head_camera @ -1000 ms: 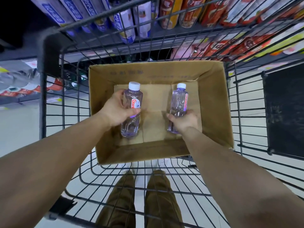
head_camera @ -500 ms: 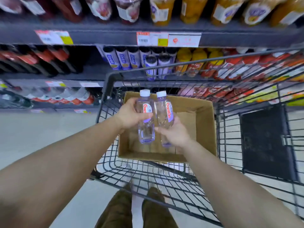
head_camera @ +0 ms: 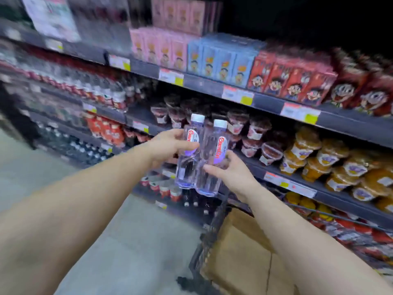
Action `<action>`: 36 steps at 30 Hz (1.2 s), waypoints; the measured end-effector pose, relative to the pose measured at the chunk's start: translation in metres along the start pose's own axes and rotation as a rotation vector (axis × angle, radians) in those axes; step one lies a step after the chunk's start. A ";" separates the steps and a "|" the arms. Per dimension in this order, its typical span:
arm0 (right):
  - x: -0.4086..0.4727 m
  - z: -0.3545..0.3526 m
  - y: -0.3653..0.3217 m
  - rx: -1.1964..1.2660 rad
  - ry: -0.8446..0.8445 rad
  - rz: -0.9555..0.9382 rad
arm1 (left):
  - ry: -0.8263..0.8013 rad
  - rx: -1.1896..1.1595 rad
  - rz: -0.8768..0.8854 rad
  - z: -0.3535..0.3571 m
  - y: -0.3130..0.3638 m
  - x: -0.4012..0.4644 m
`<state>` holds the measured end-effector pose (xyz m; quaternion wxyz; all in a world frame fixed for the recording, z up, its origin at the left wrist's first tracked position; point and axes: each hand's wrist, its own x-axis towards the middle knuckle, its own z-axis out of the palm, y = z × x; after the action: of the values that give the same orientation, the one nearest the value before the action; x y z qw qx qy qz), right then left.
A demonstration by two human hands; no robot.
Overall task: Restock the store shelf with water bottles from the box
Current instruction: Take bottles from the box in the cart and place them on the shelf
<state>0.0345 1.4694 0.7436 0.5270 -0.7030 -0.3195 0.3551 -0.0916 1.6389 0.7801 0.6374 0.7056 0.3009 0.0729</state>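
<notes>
I hold two clear plastic water bottles upright and side by side, touching, raised in front of the shelves. The left bottle [head_camera: 188,154] is a smooth ribbed cylinder with a white screw cap and a red-and-white label; my left hand [head_camera: 168,145] wraps its middle, thumb across the front. The right bottle [head_camera: 213,160] looks the same, and my right hand [head_camera: 228,173] grips its lower half from the right, fingers curled round it. Below my right forearm sits the brown corrugated cardboard box [head_camera: 240,258], matte and creased, inside a black wire cart [head_camera: 204,248]. Beyond the bottles run dark metal shelves [head_camera: 263,102] with paper price tags, holding glossy pink, blue and red cartons [head_camera: 221,60] and round orange-filled cups [head_camera: 308,154]. The floor [head_camera: 138,241] is pale grey and smooth.
</notes>
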 end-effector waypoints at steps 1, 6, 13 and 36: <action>0.008 0.027 -0.021 -0.032 -0.013 -0.040 | 0.027 -0.006 0.024 -0.032 0.007 -0.015; 0.043 0.181 -0.132 -0.033 -0.091 -0.262 | 0.160 0.006 0.150 -0.209 0.039 -0.093; 0.079 0.367 -0.265 -0.068 -0.202 -0.465 | 0.414 0.157 0.239 -0.399 0.065 -0.195; 0.379 0.705 -0.488 -0.171 -0.428 -0.736 | 1.100 0.079 0.356 -0.830 0.073 -0.123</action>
<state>-0.3854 2.2611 1.0182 0.4801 -0.4937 -0.6793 0.2536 -0.5705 2.2848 1.0301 0.3385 0.6270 0.4670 0.5236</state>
